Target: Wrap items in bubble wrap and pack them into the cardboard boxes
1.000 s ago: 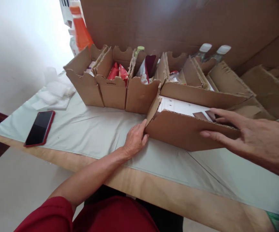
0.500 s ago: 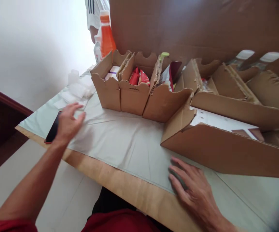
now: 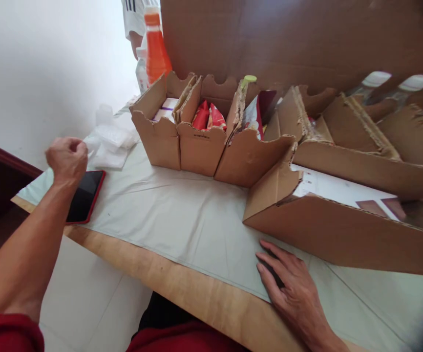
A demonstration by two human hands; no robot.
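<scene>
My left hand (image 3: 67,157) is closed, its fingers curled in at the left end of the table. What it holds, if anything, is hidden. Right beside its fingertips lies a loose pile of clear plastic bags (image 3: 112,142). A black phone in a red case (image 3: 85,196) rests on the cloth just below the wrist, partly covered by the forearm. My right hand (image 3: 294,288) lies with fingers apart on the pale green cloth (image 3: 182,215), near the table's front edge and in front of a large cardboard bin (image 3: 328,232).
Cardboard bins (image 3: 199,151) stand in a row, with white boxes (image 3: 165,111), red packets (image 3: 208,117) and a white-and-maroon bag (image 3: 253,117) inside. An orange drink bottle (image 3: 156,54) stands behind them. Tall brown cardboard (image 3: 288,39) closes the back. Another person's sleeve (image 3: 133,19) shows behind.
My left hand has moved left, away from above the phone's right side, and its spread fingers have closed. More of the phone shows. My right hand stays in place.
</scene>
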